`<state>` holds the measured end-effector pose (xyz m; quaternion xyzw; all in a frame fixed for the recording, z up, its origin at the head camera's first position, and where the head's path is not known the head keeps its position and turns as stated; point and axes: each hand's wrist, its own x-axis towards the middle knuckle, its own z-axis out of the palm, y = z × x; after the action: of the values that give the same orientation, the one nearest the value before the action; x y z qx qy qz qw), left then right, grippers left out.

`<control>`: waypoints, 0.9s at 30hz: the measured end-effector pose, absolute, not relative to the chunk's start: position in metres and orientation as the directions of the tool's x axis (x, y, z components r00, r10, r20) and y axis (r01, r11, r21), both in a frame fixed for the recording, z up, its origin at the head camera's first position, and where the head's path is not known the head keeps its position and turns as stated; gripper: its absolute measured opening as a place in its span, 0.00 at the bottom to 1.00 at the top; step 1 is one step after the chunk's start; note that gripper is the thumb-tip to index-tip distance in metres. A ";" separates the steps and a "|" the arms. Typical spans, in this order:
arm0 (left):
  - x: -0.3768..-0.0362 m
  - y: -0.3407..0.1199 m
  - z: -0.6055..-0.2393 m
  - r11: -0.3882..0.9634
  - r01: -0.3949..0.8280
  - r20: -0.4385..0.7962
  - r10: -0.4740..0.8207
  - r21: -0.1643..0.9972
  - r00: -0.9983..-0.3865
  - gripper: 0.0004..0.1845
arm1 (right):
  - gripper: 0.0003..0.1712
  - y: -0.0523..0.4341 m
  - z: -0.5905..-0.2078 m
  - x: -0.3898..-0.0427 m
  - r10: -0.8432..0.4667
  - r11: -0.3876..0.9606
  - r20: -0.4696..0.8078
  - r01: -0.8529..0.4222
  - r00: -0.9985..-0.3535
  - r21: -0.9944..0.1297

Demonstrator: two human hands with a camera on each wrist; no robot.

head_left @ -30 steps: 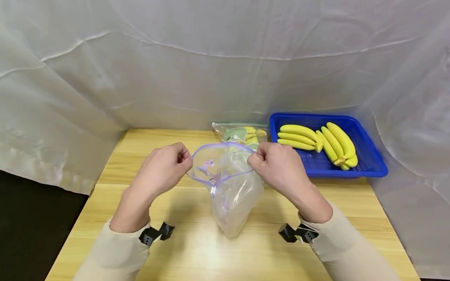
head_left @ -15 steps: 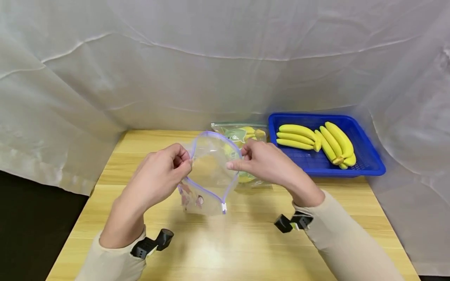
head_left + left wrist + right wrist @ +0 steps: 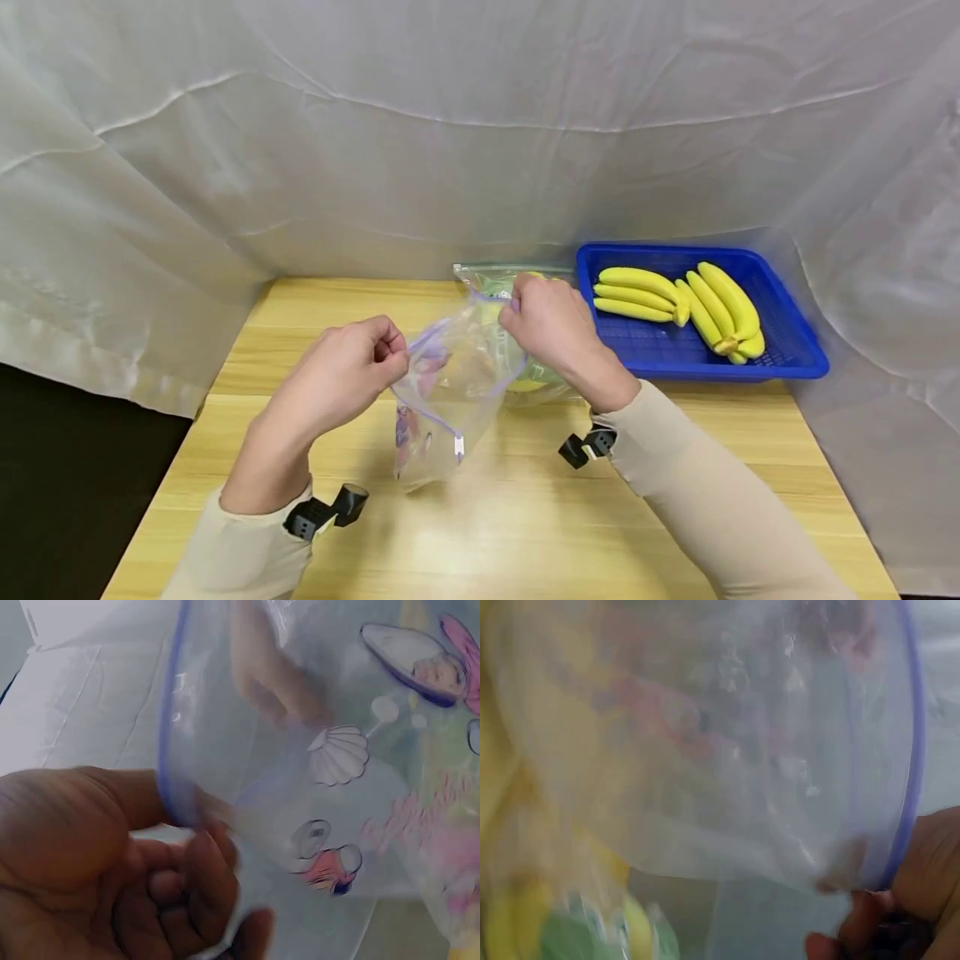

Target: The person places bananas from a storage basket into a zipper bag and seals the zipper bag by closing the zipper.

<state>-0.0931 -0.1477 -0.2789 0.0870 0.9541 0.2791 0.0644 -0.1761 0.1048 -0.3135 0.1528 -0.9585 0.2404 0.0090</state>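
A clear zip bag [image 3: 465, 375] with a purple rim and pink printed figures hangs between my two hands, its mouth spread apart. My left hand [image 3: 341, 371] pinches the rim on the left side; in the left wrist view the thumb and index finger meet on the purple edge, near a printed seashell [image 3: 339, 755]. On the opposite side my right hand [image 3: 555, 321] grips the rim with curled fingers. A white slider [image 3: 459, 447] sits at the near corner of the mouth. Through the film, the inside of the bag shows nothing in it.
Behind the held bag, a second zip bag [image 3: 480, 272] with green print and bananas inside lies on the wooden table [image 3: 525, 533]. A blue basket [image 3: 795, 354] at the back right holds two bunches of bananas [image 3: 637, 293]. Grey cloth [image 3: 450, 167] hangs behind the table.
My right hand has shifted left and slightly up along the rim, loosening its fingers midway and then curling them again. The bag has turned and swung left; my left hand has kept its pinch.
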 end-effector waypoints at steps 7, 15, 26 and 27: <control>-0.106 -0.134 -0.281 0.914 0.152 -0.027 0.174 0.377 -0.984 0.03 | 0.10 0.101 -0.301 -0.177 -0.312 0.845 0.055 -0.303 -0.949 -0.440; -0.134 -0.125 -0.312 0.923 0.069 0.169 0.005 0.377 -0.986 0.08 | 0.30 0.101 -0.308 -0.166 -0.275 0.820 -0.115 -0.171 -0.954 -0.546; -0.121 -0.113 -0.326 0.959 0.284 0.340 0.268 -0.001 -0.902 0.10 | 0.05 0.120 -0.298 -0.186 -0.214 0.844 0.107 -0.239 -0.971 -0.480; -0.122 -0.112 -0.330 0.957 0.291 0.366 0.272 -0.003 -0.890 0.11 | 0.06 0.119 -0.301 -0.187 -0.219 0.839 0.097 -0.238 -0.971 -0.489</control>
<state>-0.1220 -0.1122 -0.3297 0.1449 0.9717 0.0262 -0.1845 -0.1869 0.1185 -0.3009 0.1192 -0.9588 0.2573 0.0185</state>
